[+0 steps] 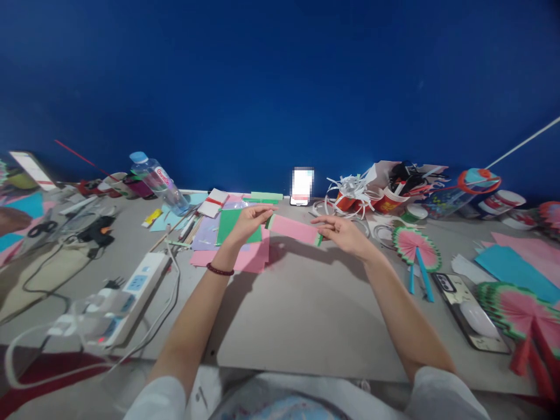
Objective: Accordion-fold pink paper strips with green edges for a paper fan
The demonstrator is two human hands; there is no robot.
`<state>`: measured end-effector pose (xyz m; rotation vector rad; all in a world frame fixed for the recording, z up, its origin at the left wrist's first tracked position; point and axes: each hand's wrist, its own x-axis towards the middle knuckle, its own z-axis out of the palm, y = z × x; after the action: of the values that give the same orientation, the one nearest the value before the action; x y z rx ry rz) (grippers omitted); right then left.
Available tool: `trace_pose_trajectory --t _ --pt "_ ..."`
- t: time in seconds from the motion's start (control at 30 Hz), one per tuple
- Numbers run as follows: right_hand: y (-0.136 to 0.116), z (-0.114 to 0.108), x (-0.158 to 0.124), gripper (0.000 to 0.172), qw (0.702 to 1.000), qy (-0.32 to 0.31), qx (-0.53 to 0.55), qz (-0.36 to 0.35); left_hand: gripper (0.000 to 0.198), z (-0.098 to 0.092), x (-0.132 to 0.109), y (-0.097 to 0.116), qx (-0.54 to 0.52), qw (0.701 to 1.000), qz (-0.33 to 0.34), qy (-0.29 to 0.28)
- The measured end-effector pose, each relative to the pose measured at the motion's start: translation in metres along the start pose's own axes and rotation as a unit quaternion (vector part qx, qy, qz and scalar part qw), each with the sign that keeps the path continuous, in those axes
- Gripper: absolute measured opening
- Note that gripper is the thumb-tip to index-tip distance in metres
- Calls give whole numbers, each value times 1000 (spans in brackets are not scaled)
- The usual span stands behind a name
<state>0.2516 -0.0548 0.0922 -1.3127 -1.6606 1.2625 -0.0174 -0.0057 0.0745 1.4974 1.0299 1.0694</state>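
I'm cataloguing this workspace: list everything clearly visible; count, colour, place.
Paper strip: 1, pink-green, centre
Paper sheets: several, multicoloured, both sides
Phones: 2+, mixed, back, right
Bottle: 1, clear, left
Power strip: 1, white, left
Glue gun: 1, black-orange, left
Scissors: 1, black, left
Paper fans: several, pink-green, right
Cups: several, mostly red, right
Curled strips: many, white, right
Table: 1, grey, below
Wall: 1, blue, behind
Other person's hand: 1, far left
Bracelet: 1, red, left wrist
Left hand: 1, bare, holding strip
Right hand: 1, bare, holding strip
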Motion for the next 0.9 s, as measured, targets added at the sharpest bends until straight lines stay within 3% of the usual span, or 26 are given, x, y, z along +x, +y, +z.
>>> trace_pose_trajectory --t 0.1,0.17,0.2,0.3,0.4,0.5,0.6,0.7,0.8,0.9 --pt "-1 4 0 26 1000 25 -10 2 36 5 0 -1 145 978 111 99" --pt "-2 8 -1 26 998 54 -14 3 34 12 -4 3 243 925 223 190" --pt "-2 11 -1 25 998 69 -11 5 30 18 -7 6 274 906 262 186" --pt "-4 22 -2 22 995 95 22 -3 25 39 -21 17 327 886 327 39" --pt "-7 31 -4 22 993 106 48 -11 40 62 -34 21 369 873 319 -13" --pt "-11 35 -5 24 994 97 45 -30 46 75 -40 16 379 870 314 21" --pt "-13 35 -6 26 995 76 15 -70 30 76 -40 13 347 896 274 43" --pt "-14 33 -7 28 995 60 -22 -75 20 72 -37 15 263 942 202 48" --pt "-14 28 -7 35 985 88 -112 -99 20 67 -31 18 114 984 120 71" --pt "-13 19 -7 34 976 82 -173 -98 25 61 -24 20 -36 994 31 97"
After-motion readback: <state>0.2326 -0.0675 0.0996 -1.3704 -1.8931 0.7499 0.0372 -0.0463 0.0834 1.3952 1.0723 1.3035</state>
